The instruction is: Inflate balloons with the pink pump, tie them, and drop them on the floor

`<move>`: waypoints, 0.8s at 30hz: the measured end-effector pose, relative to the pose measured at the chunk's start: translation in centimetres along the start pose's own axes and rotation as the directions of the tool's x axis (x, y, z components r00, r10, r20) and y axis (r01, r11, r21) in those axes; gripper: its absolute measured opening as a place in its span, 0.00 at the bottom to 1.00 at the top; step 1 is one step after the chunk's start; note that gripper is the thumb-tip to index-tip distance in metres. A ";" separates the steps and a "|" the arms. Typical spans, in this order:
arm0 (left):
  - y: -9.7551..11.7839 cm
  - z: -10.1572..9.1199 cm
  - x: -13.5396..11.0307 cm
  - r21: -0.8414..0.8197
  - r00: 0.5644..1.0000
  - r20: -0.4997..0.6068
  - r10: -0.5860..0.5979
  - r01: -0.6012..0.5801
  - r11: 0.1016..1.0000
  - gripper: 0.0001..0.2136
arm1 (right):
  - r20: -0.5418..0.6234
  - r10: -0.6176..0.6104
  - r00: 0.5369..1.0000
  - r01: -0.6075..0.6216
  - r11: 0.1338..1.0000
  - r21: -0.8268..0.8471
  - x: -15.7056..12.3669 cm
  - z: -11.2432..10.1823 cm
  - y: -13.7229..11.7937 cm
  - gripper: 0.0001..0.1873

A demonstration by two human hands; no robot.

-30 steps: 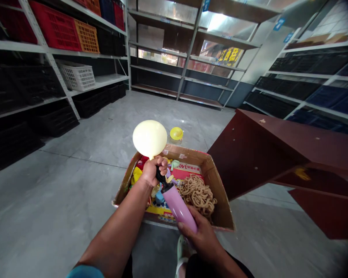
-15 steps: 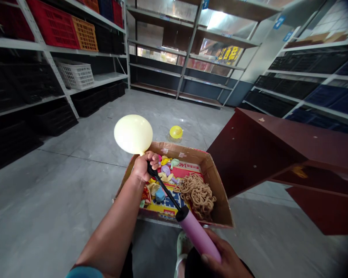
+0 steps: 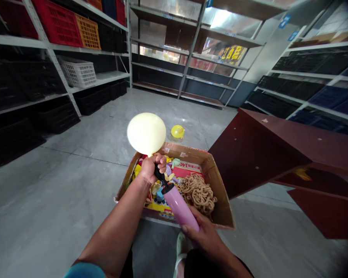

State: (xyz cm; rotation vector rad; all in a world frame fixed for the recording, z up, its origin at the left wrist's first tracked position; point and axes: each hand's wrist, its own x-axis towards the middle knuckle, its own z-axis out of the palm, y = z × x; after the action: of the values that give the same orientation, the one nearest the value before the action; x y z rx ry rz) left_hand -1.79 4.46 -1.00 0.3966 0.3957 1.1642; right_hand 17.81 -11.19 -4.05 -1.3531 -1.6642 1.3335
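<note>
A pale yellow balloon [image 3: 146, 133], inflated and round, stands above my left hand [image 3: 153, 168]. My left hand is closed around its neck and the black handle end of a balloon pump [image 3: 181, 208]. The pump's pink barrel slants down to the right, and my right hand [image 3: 204, 229] is wrapped around its lower part. Only a short stretch of black rod shows between handle and barrel. Below the hands a cardboard box [image 3: 219, 189] holds several limp balloons [image 3: 175, 164] in mixed colours and a heap of tan cord [image 3: 200, 193].
A small yellow balloon [image 3: 178, 131] lies on the grey floor beyond the box. To the right stands dark red furniture [image 3: 266, 150]. Racks with crates [image 3: 77, 71] line the left side, and a metal rack [image 3: 188, 58] stands at the back. A light shoe [image 3: 180, 247] is below the box.
The pump's barrel has slid up toward my left hand, so the long black rod is now mostly inside. My right hand rose with it. The held balloon and left hand shifted slightly right.
</note>
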 end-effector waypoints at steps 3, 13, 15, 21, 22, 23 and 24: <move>1.1 -0.3 -0.2 -0.031 0.999 0.001 0.042 -0.042 0.999 0.10 | 0.059 -0.018 0.998 0.020 0.999 -0.044 -2.3 -2.0 1.1 0.29; 1.3 0.0 -0.3 -0.006 0.988 0.014 0.154 -0.154 0.988 0.10 | -0.006 0.085 0.996 -0.085 0.988 -0.129 -4.8 -3.5 3.1 0.32; 0.9 0.1 -0.3 0.014 0.989 0.007 0.148 -0.148 0.989 0.09 | -0.043 0.069 0.997 -0.075 0.987 -0.145 -3.3 -2.5 2.4 0.33; -0.1 0.3 -0.2 0.031 0.998 -0.023 0.064 -0.063 0.998 0.09 | -0.090 -0.003 0.996 -0.010 0.989 -0.149 1.2 0.1 -0.1 0.27; -0.1 0.3 -0.2 0.031 0.998 -0.023 0.053 -0.052 0.998 0.09 | -0.099 -0.016 0.995 -0.001 0.987 -0.162 1.5 0.3 -0.3 0.26; 0.0 0.3 -0.3 0.033 0.999 -0.022 0.046 -0.046 0.998 0.09 | -0.105 -0.028 0.994 0.008 0.983 -0.181 1.6 0.3 -0.4 0.26; 0.2 0.2 -0.3 0.037 0.999 -0.021 0.045 -0.044 0.998 0.09 | -0.106 -0.040 0.994 0.018 0.979 -0.204 1.5 0.3 -0.5 0.26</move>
State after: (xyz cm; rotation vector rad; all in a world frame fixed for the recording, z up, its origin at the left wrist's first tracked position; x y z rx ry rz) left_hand -1.94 4.17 -0.70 0.4268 0.4294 1.2071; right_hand 16.98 -9.86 -3.87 -1.4836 -1.7749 1.0757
